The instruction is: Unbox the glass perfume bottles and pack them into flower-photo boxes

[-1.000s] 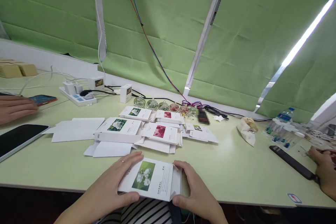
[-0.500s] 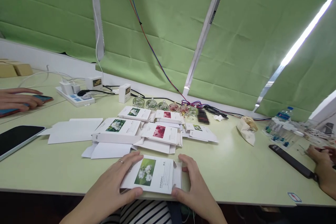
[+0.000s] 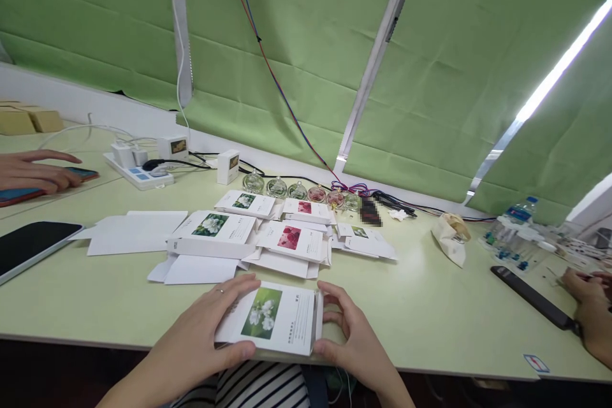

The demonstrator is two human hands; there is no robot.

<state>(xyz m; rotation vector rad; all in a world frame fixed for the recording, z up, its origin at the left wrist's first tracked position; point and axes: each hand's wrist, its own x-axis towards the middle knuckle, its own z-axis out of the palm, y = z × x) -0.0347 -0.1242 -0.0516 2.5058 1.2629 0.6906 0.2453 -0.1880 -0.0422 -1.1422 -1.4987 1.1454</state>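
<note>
A white cardboard box [image 3: 299,315] with a picture of white flowers lies near the table's front edge, between my hands. My left hand [image 3: 205,331] grips its left end, with the fingers along the far edge and the thumb along the near one. My right hand [image 3: 351,338] curls round the right end, where the end flap is bent upward, fingers at the far corner and thumb at the near corner. Just beyond are a flattened white-flower box [image 3: 236,229] and a red-flower box [image 3: 306,241], lying with other partly open boxes.
Small round glass bottles [image 3: 297,191] stand in a row behind the boxes. A power strip [image 3: 138,175] and a phone [image 3: 36,245] are at left, near another person's hand [image 3: 38,175]. To the right lie a cloth pouch [image 3: 449,239], a black bar [image 3: 530,296] and another person's hand [image 3: 583,293].
The end flap on the right of the box, sticking out before, is now folded up against the opening. My right hand has closed in leftward around it.
</note>
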